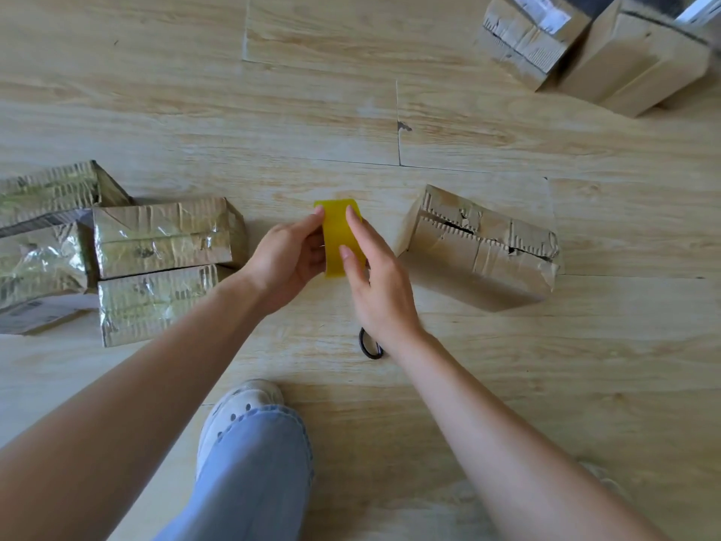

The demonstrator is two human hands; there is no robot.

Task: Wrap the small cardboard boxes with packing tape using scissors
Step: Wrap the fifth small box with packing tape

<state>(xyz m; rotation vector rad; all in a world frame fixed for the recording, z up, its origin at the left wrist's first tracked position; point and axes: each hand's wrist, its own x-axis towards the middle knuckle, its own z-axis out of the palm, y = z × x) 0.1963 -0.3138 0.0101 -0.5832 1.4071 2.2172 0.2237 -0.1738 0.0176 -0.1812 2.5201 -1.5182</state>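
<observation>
A yellow roll of packing tape (pixel 336 232) is held edge-on above the wooden floor in the middle of the view. My left hand (pixel 286 263) grips it from the left side. My right hand (pixel 376 283) rests its fingers on the roll's outer face from the right. A small cardboard box (pixel 478 251) with torn, cracked top edges lies just right of my hands. A black scissors handle loop (pixel 370 345) shows on the floor under my right wrist; the blades are hidden.
Several tape-wrapped, shiny boxes (pixel 164 236) sit grouped at the left. Two more cardboard boxes (pixel 632 60) stand at the far right top. My leg in blue jeans and a white shoe (pixel 242 408) is at the bottom middle on the wooden floor (pixel 312 111).
</observation>
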